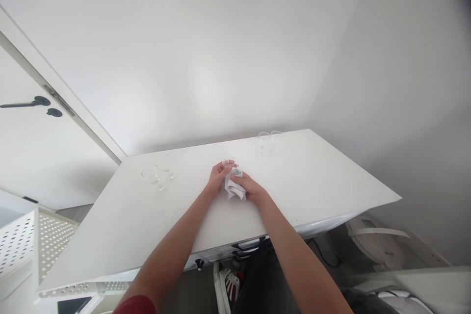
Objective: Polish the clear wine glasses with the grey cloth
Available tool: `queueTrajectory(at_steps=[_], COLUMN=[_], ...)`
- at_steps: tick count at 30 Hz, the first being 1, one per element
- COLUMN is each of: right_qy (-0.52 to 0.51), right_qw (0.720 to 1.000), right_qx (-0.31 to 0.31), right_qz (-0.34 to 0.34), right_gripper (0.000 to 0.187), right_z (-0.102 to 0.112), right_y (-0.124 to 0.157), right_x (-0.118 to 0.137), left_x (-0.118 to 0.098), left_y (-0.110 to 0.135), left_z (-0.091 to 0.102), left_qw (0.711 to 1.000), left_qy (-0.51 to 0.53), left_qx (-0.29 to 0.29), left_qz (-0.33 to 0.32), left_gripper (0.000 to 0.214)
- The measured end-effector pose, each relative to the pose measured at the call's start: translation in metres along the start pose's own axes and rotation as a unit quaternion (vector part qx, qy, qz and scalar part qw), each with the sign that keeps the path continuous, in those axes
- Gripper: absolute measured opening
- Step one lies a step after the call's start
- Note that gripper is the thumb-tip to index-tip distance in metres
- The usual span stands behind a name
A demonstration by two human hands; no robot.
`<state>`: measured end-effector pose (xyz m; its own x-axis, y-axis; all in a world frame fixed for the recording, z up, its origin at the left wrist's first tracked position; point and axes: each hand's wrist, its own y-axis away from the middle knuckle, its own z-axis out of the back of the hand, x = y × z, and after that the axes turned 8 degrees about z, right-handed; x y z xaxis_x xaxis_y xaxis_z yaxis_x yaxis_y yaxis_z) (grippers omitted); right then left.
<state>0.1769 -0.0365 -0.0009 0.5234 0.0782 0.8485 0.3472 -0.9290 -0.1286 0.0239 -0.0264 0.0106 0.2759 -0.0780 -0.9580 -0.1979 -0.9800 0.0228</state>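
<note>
Over the middle of a white table [312, 181], my left hand [217, 176] is wrapped round a small clear glass [228, 162]. My right hand [248, 187] grips a crumpled white cloth [233, 185] and presses it against that glass. Both hands are closed and touch each other. Two more clear glasses [268, 140] stand together at the table's far right. Several clear glasses [158, 174] sit in a group at the far left.
A white wall stands right behind the table. A door with a black handle [25, 104] is at the left. A white perforated cart [33, 245] stands at the lower left. A round white device [375, 243] lies on the floor at the right.
</note>
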Motion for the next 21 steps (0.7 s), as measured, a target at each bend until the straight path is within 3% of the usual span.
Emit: queueTrajectory(at_steps=[4, 11, 17, 21], right_qy=[0.033, -0.049, 0.02, 0.063], right_qw=[0.998, 0.993, 0.999, 0.997], right_qx=[0.027, 0.047, 0.031, 0.027], right_qz=[-0.043, -0.1, -0.035, 0.024], right_gripper=[0.038, 0.045, 0.04, 0.041], right_z=[-0.004, 0.012, 0.002, -0.003], right_y=[-0.003, 0.009, 0.001, -0.005], right_x=[0.004, 0.008, 0.004, -0.003], left_x=[0.001, -0.003, -0.004, -0.001], left_y=[-0.002, 0.002, 0.0, -0.004], left_z=[0.0, 0.001, -0.002, 0.0], left_qw=[0.999, 0.996, 1.0, 1.0], left_qy=[-0.008, -0.008, -0.002, 0.002], left_qx=[-0.049, 0.063, 0.023, -0.002], left_qz=[-0.017, -0.055, -0.017, -0.029], left_gripper=[0.046, 0.046, 0.05, 0.05])
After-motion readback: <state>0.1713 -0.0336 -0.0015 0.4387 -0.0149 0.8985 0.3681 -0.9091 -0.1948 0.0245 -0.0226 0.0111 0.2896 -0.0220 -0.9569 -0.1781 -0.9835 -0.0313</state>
